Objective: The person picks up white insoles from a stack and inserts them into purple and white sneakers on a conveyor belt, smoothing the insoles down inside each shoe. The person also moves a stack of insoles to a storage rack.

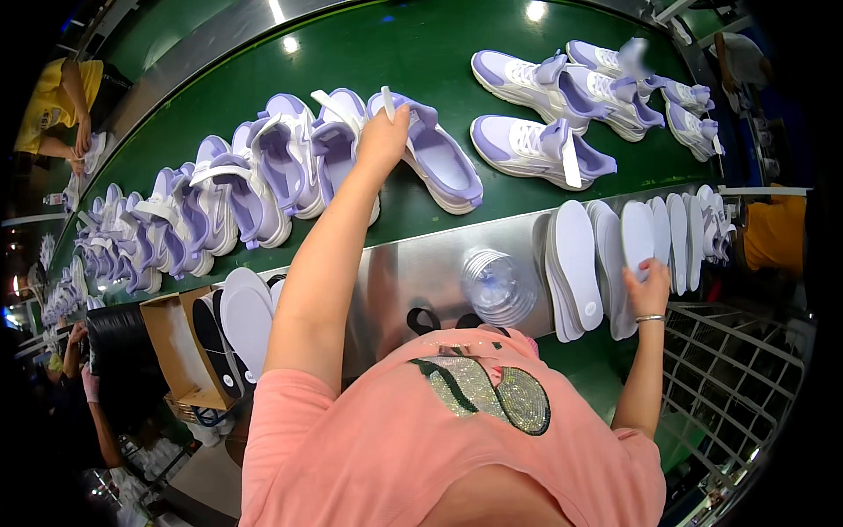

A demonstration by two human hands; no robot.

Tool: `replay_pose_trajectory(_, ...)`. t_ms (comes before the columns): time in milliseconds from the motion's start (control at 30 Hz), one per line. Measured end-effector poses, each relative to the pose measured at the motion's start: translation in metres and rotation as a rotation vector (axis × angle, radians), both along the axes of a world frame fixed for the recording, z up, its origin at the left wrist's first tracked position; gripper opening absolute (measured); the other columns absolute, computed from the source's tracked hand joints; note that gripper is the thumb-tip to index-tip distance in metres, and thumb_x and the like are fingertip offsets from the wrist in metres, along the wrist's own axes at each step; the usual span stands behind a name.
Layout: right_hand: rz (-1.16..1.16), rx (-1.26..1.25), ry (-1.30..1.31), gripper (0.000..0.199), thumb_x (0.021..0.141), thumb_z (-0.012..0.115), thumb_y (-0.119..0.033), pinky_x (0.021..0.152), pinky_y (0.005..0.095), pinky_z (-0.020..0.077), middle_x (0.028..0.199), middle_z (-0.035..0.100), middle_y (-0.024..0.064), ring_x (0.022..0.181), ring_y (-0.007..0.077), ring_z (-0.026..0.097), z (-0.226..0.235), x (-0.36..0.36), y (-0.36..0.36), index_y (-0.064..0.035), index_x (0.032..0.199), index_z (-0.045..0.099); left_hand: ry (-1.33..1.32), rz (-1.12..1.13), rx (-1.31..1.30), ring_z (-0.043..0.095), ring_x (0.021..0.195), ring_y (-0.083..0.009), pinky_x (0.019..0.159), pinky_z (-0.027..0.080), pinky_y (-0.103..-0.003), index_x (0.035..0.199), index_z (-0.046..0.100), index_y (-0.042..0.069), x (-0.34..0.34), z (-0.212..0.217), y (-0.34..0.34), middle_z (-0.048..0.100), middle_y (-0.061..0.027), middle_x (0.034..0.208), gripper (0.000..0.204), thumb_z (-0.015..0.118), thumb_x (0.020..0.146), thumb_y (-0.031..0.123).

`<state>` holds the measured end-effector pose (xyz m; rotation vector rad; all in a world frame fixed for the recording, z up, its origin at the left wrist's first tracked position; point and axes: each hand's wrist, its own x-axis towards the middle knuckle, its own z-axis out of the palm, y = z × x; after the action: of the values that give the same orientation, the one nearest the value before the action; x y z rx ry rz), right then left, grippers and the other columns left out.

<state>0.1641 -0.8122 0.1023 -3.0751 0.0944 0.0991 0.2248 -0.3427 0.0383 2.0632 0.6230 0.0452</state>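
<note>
My left hand (384,140) is closed on the tongue of a lavender and white sneaker (446,165), by a white strip that sticks up there. The shoe's opening faces up, toe pointing away from me. Off to the right, my right hand (648,286) pinches the lower part of a pale insole (637,230). That insole stands among several others, beside a stack of white insoles (575,255) along the metal ledge. My left forearm partly covers the neighbouring sneaker (338,145).
More sneakers (215,189) line the green belt (386,44) to the left; several others (536,149) lie at the right. A ribbed clear plastic container (499,285) stands on the ledge. An open cardboard box (176,347) holds insoles. A wire rack (729,369) and co-workers flank me.
</note>
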Motion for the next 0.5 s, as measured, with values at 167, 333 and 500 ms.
replay_pose_trajectory(167, -0.023, 1.091, 0.516, 0.019, 0.074, 0.054, -0.019, 0.058, 0.0261, 0.0413, 0.071, 0.050, 0.0031, 0.065, 0.0110, 0.049, 0.056, 0.031, 0.113, -0.0013, 0.078, 0.056, -0.143, 0.021, 0.224, 0.056, 0.076, -0.0391, 0.068, 0.043, -0.045, 0.089, 0.054, 0.000, -0.010, 0.008, -0.015, 0.059, -0.0225, 0.077, 0.033, 0.046, 0.082, 0.031)
replay_pose_trajectory(333, 0.670, 0.548, 0.612, 0.037, 0.068, 0.054, -0.031, 0.060, 0.0331, 0.0442, 0.061, 0.058, 0.0156, 0.061, 0.0241, 0.057, 0.014, 0.075, 0.249, 0.0052, 0.072, 0.060, -0.198, 0.014, 0.327, 0.056, 0.070, -0.0403, 0.064, 0.043, -0.046, 0.088, 0.053, 0.000, -0.015, 0.006, -0.019, 0.058, -0.0226, 0.073, 0.028, 0.048, 0.081, 0.027)
replay_pose_trajectory(500, 0.835, -0.100, 0.226, 0.028, 0.066, 0.061, -0.024, 0.067, 0.0361, 0.0464, 0.095, 0.055, 0.0173, 0.081, 0.0290, 0.058, -0.034, 0.071, 0.330, -0.0028, 0.085, 0.063, -0.196, 0.048, 0.343, 0.056, 0.067, -0.0404, 0.062, 0.044, -0.047, 0.087, 0.051, 0.001, -0.009, -0.003, -0.018, 0.058, -0.0222, 0.070, 0.027, 0.048, 0.082, 0.027)
